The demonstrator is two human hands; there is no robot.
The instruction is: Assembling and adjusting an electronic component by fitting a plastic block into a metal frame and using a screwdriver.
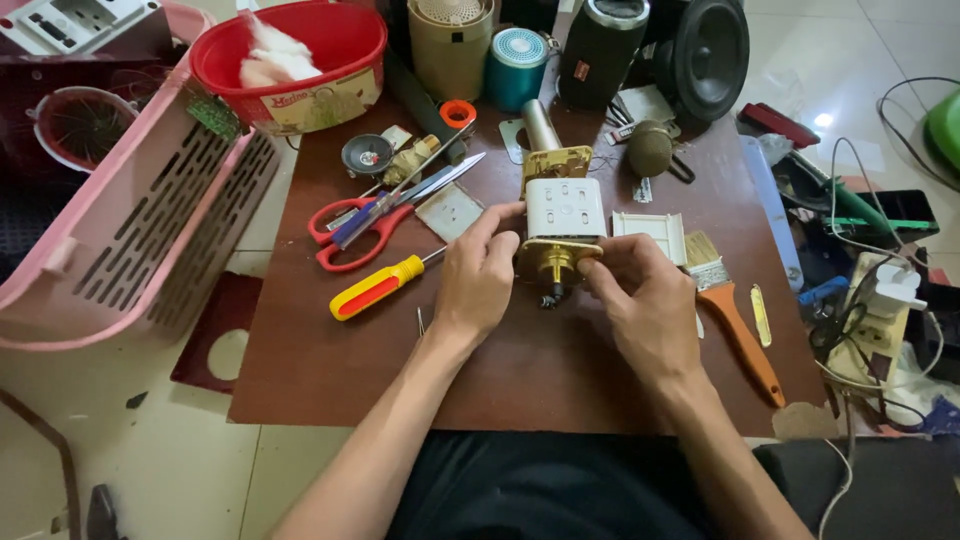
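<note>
Both hands grip a white and gold device [563, 225] at the middle of the brown table [520, 380], the left hand [478, 275] on its side, the right hand [640, 295] pinching its gold end. A yellow screwdriver [378, 287] lies just left, a paintbrush [725, 300] right.

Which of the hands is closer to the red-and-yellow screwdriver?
Left. The left hand is just right of the screwdriver; the right hand lies farther right, beyond the white-and-gold device.

L hand [478, 283]: fingers curled, pinch grip | R hand [645, 300]: fingers bent inward, pinching | forearms converge
</note>
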